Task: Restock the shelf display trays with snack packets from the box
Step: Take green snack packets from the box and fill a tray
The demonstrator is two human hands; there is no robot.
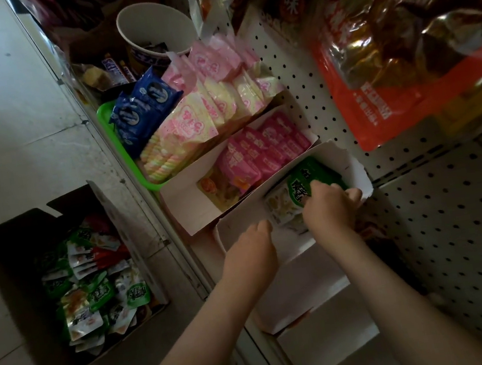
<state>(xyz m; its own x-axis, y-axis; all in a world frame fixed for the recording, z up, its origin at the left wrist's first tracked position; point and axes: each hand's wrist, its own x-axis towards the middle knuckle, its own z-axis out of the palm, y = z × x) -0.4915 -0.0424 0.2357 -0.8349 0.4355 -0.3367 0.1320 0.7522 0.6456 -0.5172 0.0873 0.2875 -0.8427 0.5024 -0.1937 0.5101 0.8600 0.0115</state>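
In tray (357,171), packets (310,173) stacked beneath right-hand fingers (324,191); second tray (185,204) placed behind fingers; box (13,278) set on floor (5,123), well left.

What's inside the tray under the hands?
Green snack packets at the far end of the tray, right hand gripping them. It covers their lower parts; count hidden.

1. Stretches both bare forearms forward from the lower edge, nearly parallel, left beside right.
2. Holds the left hand (250,245) knuckles up on a straight wrist, fingers bent downward with the tips hidden; cannot tell whether anything is gripped there.
3. Sets the right hand (330,209) a little farther forward than the left, back of the hand facing up.
4. Curls the right fingers (355,195) round the green packets (311,179), pinching them from above.
5. Leaves a narrow gap between the two hands, without contact.
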